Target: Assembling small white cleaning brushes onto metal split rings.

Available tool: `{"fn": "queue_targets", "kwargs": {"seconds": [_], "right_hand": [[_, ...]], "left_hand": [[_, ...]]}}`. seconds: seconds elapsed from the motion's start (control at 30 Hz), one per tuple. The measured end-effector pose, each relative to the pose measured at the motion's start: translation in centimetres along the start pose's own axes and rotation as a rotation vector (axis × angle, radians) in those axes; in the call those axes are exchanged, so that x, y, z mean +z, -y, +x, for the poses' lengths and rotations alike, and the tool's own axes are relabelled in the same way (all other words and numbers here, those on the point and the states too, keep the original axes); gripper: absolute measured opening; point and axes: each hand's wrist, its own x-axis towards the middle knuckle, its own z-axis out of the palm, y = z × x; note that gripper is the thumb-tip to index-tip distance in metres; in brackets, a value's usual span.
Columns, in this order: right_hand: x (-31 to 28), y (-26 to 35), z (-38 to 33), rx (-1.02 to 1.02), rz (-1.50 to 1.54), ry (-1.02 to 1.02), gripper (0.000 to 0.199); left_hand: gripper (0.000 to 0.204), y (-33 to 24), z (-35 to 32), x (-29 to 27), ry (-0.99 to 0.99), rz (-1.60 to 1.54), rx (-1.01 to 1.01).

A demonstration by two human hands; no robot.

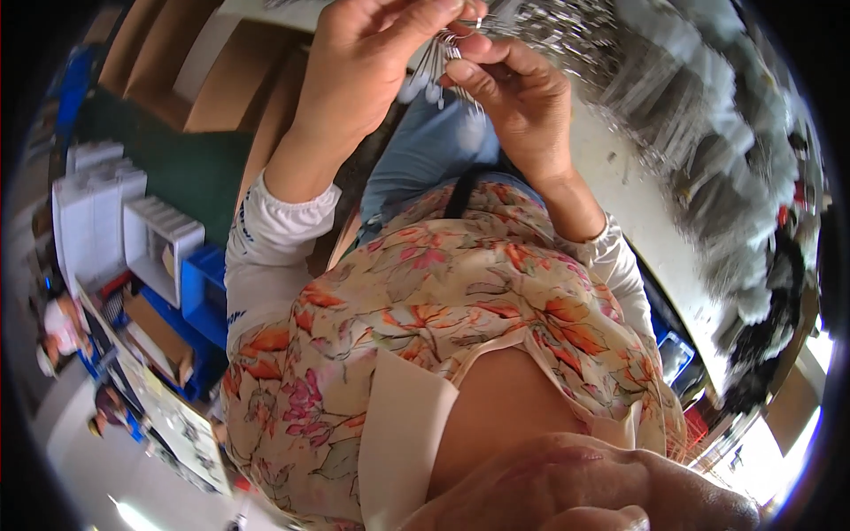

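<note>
- The left hand (pixel 367 66) and the right hand (pixel 522 97) meet at the top of the view, fingertips pinched together on a small bundle of thin metal wire pieces (pixel 443 55); both hands are closed on it, the left thumb and fingers from above, the right thumb and forefinger from the side
- The wire pieces hang down between the two hands in a loose fan, with small pale tips at their lower ends; finer detail is too blurred to tell
- Just below the hands lie the person's blue jeans (pixel 425 155); nearer the camera is a floral top (pixel 425 301) with white long sleeves (pixel 266 239) reaching to the wrists
- To the right runs a pale worktable (pixel 637 212); along its far side lies a blurred grey heap of metal parts (pixel 699 115)
- To the left stand brown cardboard boxes (pixel 226 80), a dark green surface (pixel 177 164), a white plastic crate (pixel 159 243) and a blue bin (pixel 202 292)
- At the far left edge other people (pixel 57 332) are seen small, well apart from the hands
</note>
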Motion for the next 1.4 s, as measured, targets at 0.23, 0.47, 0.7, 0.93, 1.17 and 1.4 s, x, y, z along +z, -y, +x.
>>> {"fn": "queue_targets", "kwargs": {"seconds": [0.23, 0.47, 0.7, 0.93, 1.17, 1.4], "right_hand": [[-2.0, -2.6, -1.6, 0.264, -0.56, 0.07, 0.011], [-2.8, -5.2, -2.3, 0.18, -1.018, 0.163, 0.006], [-3.2, -5.9, -1.5, -0.001, -1.123, 0.215, 0.009], [-4.3, -4.9, -1.8, 0.035, -1.135, 0.251, 0.009], [-4.3, -3.7, -0.4, 0.155, -0.977, 0.236, 0.009], [-8.3, 0.9, 3.6, 0.914, -0.049, 0.254, 0.018]], "left_hand": [[0.019, -1.9, -3.2, -8.9, 0.085, 0.554, 0.02], [0.009, 20.1, -6.9, -14.5, 0.242, 1.466, -0.125], [0.019, 30.8, -9.4, -19.0, 0.442, 1.462, -0.548], [0.027, 35.6, -19.8, -26.7, 0.451, 1.571, -0.76], [0.031, 33.8, -15.0, -23.4, 0.174, 1.031, -0.943], [0.023, 13.6, -3.3, -20.7, 0.311, 0.172, -0.657]]}}
